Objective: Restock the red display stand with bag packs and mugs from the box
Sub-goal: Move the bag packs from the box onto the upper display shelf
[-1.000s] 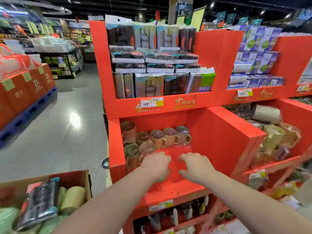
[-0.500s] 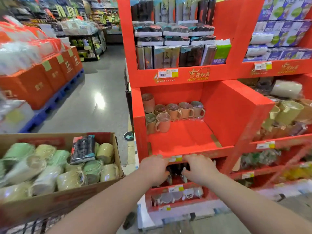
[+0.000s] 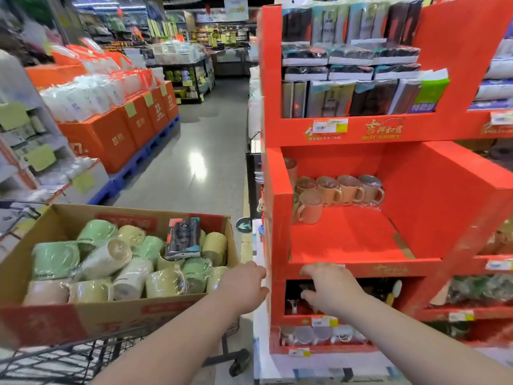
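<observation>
The red display stand (image 3: 455,195) fills the right half of the view. Its top shelf holds rows of bag packs (image 3: 349,98). Several pink mugs (image 3: 337,187) stand at the back left of the middle shelf. A cardboard box (image 3: 83,315) at lower left holds several wrapped green, yellow and white mugs (image 3: 111,262) and one dark bag pack (image 3: 183,240). My left hand (image 3: 244,284) hovers by the box's right edge, holding nothing. My right hand (image 3: 327,287) is in front of the middle shelf's front lip, fingers curled, with nothing in it.
The box rests on a black wire cart (image 3: 69,362). Orange cartons (image 3: 116,134) on blue pallets line the aisle's left side. Grey floor (image 3: 194,162) runs between them and the stand. A second red stand (image 3: 497,129) adjoins on the right.
Both hands have pulled back from the middle shelf floor to its front edge and lower. My left hand has swung left toward the box. The view has shifted left, showing the box.
</observation>
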Available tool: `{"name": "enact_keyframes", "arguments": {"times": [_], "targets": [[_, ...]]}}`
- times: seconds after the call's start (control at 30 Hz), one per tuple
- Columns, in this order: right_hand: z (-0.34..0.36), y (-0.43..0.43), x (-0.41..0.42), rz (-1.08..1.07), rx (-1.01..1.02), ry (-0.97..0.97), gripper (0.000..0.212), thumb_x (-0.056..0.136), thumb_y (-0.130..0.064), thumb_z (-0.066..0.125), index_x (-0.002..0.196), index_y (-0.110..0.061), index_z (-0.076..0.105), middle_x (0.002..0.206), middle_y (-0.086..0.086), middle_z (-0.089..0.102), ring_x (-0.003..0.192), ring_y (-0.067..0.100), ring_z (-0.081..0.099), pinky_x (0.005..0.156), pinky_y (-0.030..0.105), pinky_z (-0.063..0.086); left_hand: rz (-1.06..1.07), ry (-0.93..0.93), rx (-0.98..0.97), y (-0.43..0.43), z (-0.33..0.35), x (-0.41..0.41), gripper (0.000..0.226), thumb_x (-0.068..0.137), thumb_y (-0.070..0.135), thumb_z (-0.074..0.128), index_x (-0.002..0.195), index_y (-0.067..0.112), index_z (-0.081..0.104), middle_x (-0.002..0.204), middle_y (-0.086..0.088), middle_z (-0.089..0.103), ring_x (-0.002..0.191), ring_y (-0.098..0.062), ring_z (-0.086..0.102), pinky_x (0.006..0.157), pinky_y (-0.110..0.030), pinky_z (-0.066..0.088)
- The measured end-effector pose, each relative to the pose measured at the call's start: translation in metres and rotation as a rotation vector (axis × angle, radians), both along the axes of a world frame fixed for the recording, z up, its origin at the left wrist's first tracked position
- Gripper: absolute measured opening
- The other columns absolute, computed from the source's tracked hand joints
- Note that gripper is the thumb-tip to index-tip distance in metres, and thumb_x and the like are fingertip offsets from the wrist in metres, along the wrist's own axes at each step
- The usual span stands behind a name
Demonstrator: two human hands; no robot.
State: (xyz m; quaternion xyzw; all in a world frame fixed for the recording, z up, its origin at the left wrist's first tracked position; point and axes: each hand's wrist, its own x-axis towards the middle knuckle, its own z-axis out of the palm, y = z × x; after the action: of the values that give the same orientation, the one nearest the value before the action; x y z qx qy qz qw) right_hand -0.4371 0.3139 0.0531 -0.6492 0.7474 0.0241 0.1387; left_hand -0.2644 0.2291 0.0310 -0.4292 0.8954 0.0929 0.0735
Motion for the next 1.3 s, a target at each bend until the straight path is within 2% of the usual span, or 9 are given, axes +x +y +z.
{"name": "enact_keyframes", "arguments": {"times": [0.17, 0.3, 0.5, 0.6, 0.7, 0.83, 1.0, 1.13, 1.3], "targets": [[-0.006, -0.056, 0.04, 0.048, 0.003, 0.0, 0.043, 0.088, -0.038, 0.052, 0.13, -0.027, 0.048, 0.132, 0.001, 0.052, 0.124, 0.025, 0.047, 0.1, 0.037, 0.04, 0.072, -0.007, 0.007, -0.043, -0.004, 0.043, 0.035, 0.091, 0.037, 0.049, 0.119, 0.016, 0.055, 0.12, -0.006, 0.055, 0.109, -0.027, 0.055, 0.087, -0.037, 0.049], [-0.012, -0.108, 0.071, 0.083, 0.041, 0.014, 0.045, 0.088, -0.035, 0.052, 0.131, -0.027, 0.047, 0.133, 0.003, 0.051, 0.124, 0.026, 0.047, 0.099, 0.036, 0.04, 0.142, 0.007, 0.039, -0.084, -0.013, 0.083, 0.035, 0.092, 0.036, 0.049, 0.12, 0.017, 0.055, 0.123, -0.005, 0.054, 0.113, -0.027, 0.054, 0.088, -0.037, 0.046], [-0.021, -0.187, 0.116, 0.097, 0.08, -0.012, 0.04, 0.085, -0.03, 0.054, 0.125, -0.026, 0.054, 0.127, 0.002, 0.057, 0.119, 0.027, 0.051, 0.093, 0.036, 0.044, 0.22, 0.038, 0.086, -0.149, -0.027, 0.143, 0.034, 0.091, 0.033, 0.051, 0.12, 0.017, 0.056, 0.121, -0.003, 0.059, 0.107, -0.023, 0.058, 0.088, -0.034, 0.049], [-0.03, -0.219, 0.137, 0.097, 0.106, -0.016, 0.036, 0.085, -0.034, 0.056, 0.12, -0.024, 0.055, 0.124, 0.003, 0.059, 0.116, 0.027, 0.053, 0.09, 0.037, 0.046, 0.258, 0.032, 0.109, -0.175, -0.038, 0.175, 0.03, 0.092, 0.034, 0.049, 0.117, 0.019, 0.056, 0.116, -0.001, 0.059, 0.102, -0.02, 0.058, 0.085, -0.035, 0.051], [-0.041, -0.242, 0.154, 0.096, 0.152, -0.024, 0.038, 0.087, -0.036, 0.054, 0.123, -0.025, 0.053, 0.125, 0.003, 0.055, 0.118, 0.027, 0.051, 0.092, 0.038, 0.047, 0.278, 0.029, 0.13, -0.197, -0.049, 0.198, 0.03, 0.092, 0.036, 0.048, 0.115, 0.019, 0.056, 0.113, 0.0, 0.059, 0.1, -0.019, 0.058, 0.084, -0.035, 0.051], [-0.053, -0.266, 0.166, 0.082, 0.209, -0.04, 0.037, 0.087, -0.035, 0.054, 0.122, -0.022, 0.053, 0.123, 0.003, 0.056, 0.114, 0.026, 0.053, 0.089, 0.038, 0.047, 0.316, 0.056, 0.158, -0.217, -0.061, 0.211, 0.035, 0.09, 0.036, 0.048, 0.12, 0.02, 0.055, 0.117, 0.001, 0.058, 0.103, -0.017, 0.057, 0.085, -0.033, 0.051], [-0.061, -0.301, 0.171, 0.095, 0.263, -0.064, 0.042, 0.09, -0.031, 0.053, 0.131, -0.022, 0.049, 0.128, 0.002, 0.057, 0.116, 0.025, 0.053, 0.086, 0.035, 0.046, 0.339, 0.096, 0.19, -0.234, -0.068, 0.211, 0.039, 0.089, 0.032, 0.048, 0.125, 0.018, 0.052, 0.122, 0.0, 0.055, 0.108, -0.018, 0.055, 0.088, -0.035, 0.05], [-0.068, -0.328, 0.177, 0.113, 0.302, -0.103, 0.044, 0.091, -0.03, 0.053, 0.133, -0.02, 0.049, 0.133, 0.002, 0.056, 0.12, 0.024, 0.052, 0.094, 0.034, 0.043, 0.413, 0.131, 0.224, -0.241, -0.072, 0.216, 0.043, 0.089, 0.034, 0.05, 0.13, 0.022, 0.049, 0.128, 0.003, 0.052, 0.112, -0.016, 0.053, 0.091, -0.032, 0.048], [-0.084, -0.361, 0.184, 0.093, 0.332, -0.188, 0.038, 0.088, -0.031, 0.056, 0.123, -0.018, 0.057, 0.124, 0.003, 0.062, 0.112, 0.024, 0.057, 0.088, 0.028, 0.046, 0.478, 0.119, 0.249, -0.252, -0.075, 0.215, 0.051, 0.091, 0.035, 0.051, 0.139, 0.021, 0.041, 0.139, 0.002, 0.044, 0.122, -0.017, 0.048, 0.095, -0.032, 0.043]]}}
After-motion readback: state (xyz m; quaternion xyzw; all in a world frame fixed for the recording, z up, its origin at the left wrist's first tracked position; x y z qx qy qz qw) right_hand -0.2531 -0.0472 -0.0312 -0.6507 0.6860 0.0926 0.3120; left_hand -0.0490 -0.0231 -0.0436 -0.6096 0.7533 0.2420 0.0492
